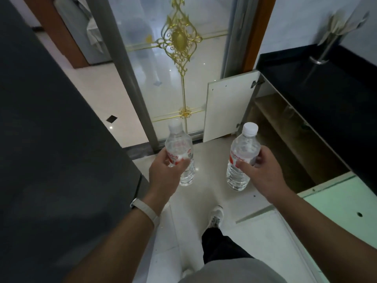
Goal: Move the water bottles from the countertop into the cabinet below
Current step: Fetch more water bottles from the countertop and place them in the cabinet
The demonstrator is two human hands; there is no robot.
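**Two bottles in hand, before the open cabinet**

The left grip [163, 172] is curled round the left bottle [179, 148] at its red label, thumb across the front and fingers behind. The right grip [263, 170] pinches the right bottle [243, 148] the same way, thumb on the label and fingers wrapped round the far side. Both bottles are clear, full and white-capped. They are held nearly upright, caps leaning a little away from the person, and they are well apart from each other.

Neither bottle is on the bench [326, 94] or in the cabinet [285, 129] — both hang in the air over the pale floor [208, 174]. The right bottle is the nearer to the cabinet opening. The cabinet lies under the black bench at the right, its white door [228, 109] swung wide open towards a frosted glass door [183, 58] with gold ornament. A bare shelf shows inside.

A white band [145, 209] sits on the left wrist. Below the hands a white shoe [216, 216] rests on the floor — and a dark grey panel [51, 119] fills the left side.
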